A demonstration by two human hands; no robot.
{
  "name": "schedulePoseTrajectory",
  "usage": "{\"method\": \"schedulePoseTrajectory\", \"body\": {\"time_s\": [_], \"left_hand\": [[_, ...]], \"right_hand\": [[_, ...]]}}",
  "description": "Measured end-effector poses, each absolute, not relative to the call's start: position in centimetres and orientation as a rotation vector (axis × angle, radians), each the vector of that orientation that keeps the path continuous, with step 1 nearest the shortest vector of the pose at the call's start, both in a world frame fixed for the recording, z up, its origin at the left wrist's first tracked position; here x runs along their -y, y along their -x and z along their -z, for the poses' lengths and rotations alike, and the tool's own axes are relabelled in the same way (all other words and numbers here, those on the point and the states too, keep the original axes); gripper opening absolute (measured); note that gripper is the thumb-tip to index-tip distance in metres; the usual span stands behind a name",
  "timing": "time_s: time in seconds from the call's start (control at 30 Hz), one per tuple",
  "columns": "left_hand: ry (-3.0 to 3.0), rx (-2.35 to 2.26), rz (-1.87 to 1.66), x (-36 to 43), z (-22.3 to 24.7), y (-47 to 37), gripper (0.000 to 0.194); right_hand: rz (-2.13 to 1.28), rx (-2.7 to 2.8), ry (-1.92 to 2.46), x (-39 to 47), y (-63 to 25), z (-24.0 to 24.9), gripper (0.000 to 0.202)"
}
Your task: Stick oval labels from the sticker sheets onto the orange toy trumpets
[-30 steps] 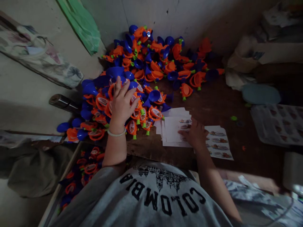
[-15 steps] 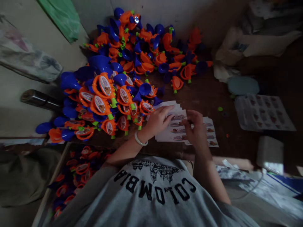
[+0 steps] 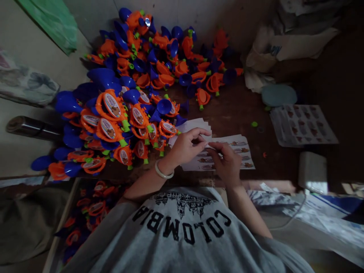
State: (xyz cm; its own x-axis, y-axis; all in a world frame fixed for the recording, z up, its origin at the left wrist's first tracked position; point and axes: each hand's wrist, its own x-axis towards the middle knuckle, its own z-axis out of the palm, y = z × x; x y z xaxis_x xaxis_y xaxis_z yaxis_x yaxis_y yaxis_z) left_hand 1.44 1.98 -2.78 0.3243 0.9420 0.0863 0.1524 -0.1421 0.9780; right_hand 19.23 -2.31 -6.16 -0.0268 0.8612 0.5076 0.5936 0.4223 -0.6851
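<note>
Open stretch of counter ahead-right of the fingers; front edge runs just near-side of both hands. Toy trumpets, orange/blue with green mouthpieces, crowd left and far-left of fingers. Sticker sheets directly under and right of fingers: white, overlapping, rows of small oval prints. Left hand, right hand: thumb and index tips nearly together, meeting at small white piece; can't tell which hand clamps it.

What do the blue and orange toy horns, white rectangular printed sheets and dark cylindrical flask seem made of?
Toy horns: likely moulded plastic; smooth, softly shining bells.
Printed sheets: probably matte paper; thin, flat.
Cylindrical flask: perhaps glossy metal, given its sheen; plastic possible.
</note>
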Motion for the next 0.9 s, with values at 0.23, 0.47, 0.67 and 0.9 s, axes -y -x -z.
{"method": "schedulePoseTrajectory", "body": {"time_s": [0.23, 0.47, 0.67, 0.9], "left_hand": [[-1.485, -1.054, -0.926, -1.6, 1.7, -1.7, 0.022], [-1.516, -1.062, -0.939, -1.2, 1.1, -1.8, 0.023], [-1.536, -1.054, -0.919, -1.1, 0.8, -1.8, 0.023], [-1.564, -1.127, -0.949, -1.4, 1.4, -1.6, 0.025]], "right_hand": [[0.042, 1.757, 1.055, 3.1, -19.0, 7.0, 0.029], [0.155, 1.694, 1.013, 3.4, -19.2, 7.6, 0.03], [0.179, 1.706, 1.01, 3.4, -19.2, 7.6, 0.028], [0.113, 1.717, 0.946, 3.4, -19.2, 7.8, 0.031]]}}
